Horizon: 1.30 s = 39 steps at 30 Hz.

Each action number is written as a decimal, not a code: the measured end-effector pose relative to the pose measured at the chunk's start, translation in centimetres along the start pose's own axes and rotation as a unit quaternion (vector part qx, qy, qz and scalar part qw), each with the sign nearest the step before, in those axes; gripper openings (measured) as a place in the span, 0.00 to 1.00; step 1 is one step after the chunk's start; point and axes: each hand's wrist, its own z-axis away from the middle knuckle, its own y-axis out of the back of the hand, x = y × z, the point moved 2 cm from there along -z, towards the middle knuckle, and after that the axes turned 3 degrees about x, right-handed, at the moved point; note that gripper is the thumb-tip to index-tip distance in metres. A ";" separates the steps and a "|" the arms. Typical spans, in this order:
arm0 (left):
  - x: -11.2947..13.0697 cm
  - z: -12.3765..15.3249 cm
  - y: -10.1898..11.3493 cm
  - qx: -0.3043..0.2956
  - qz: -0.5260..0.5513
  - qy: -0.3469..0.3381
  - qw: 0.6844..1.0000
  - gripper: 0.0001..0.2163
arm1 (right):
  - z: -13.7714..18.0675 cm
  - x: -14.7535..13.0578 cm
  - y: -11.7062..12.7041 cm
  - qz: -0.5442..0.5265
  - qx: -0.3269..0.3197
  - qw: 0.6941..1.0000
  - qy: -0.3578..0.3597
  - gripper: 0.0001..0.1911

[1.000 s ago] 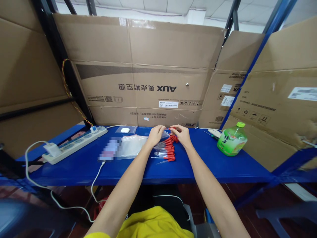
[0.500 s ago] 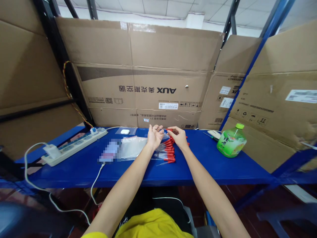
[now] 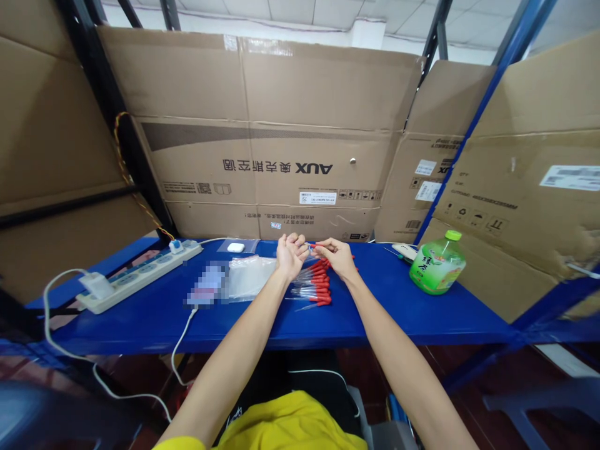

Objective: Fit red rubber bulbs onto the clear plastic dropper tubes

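Observation:
My right hand (image 3: 335, 255) pinches the red handle of a slim red-handled tool (image 3: 315, 245) between thumb and fingertips, just above the table. Facing it, my left hand (image 3: 291, 255) is turned palm up. Its curled fingers close around the pale, thin end of the same tool, which they partly hide. Below and between both hands lies a row of similar red-handled tools (image 3: 322, 292), their red ends to the right and their clear, thin ends to the left. Their exact kind is too small to tell. Left of the row are flat clear plastic bags (image 3: 250, 279).
On the blue table (image 3: 398, 319) a green drink bottle (image 3: 438, 265) stands right, beside a white device (image 3: 405, 252). A blurred-out phone (image 3: 206, 284) and a power strip (image 3: 145, 275) lie left. A white case (image 3: 235, 247) sits behind the bags. Cardboard (image 3: 281, 144) walls the back.
Both hands stay at nearly the same place around the tool, the right hand slightly closer to the left. The whole view has shifted a little; the row on the table looks unchanged.

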 end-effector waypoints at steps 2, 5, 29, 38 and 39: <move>0.0 0.0 -0.1 0.010 -0.022 -0.003 1.000 0.18 | 0.1 -0.2 0.0 0.003 0.004 1.000 0.000 0.22; 0.0 0.1 -0.2 0.018 -0.048 -0.009 0.999 0.19 | 0.1 -0.4 0.0 0.001 0.009 1.000 0.006 0.22; -1.2 -0.3 -0.1 0.026 -0.016 -0.035 0.999 0.16 | 0.0 -0.1 -0.3 0.062 0.066 0.992 0.083 0.17; -0.4 -1.8 3.6 0.173 -0.301 -0.031 0.937 0.18 | -0.5 -0.2 2.5 0.071 0.009 0.997 -0.020 0.21; 0.1 -1.8 4.3 0.217 -0.385 -0.058 0.895 0.17 | -0.5 -0.4 2.9 0.078 -0.023 0.996 -0.037 0.21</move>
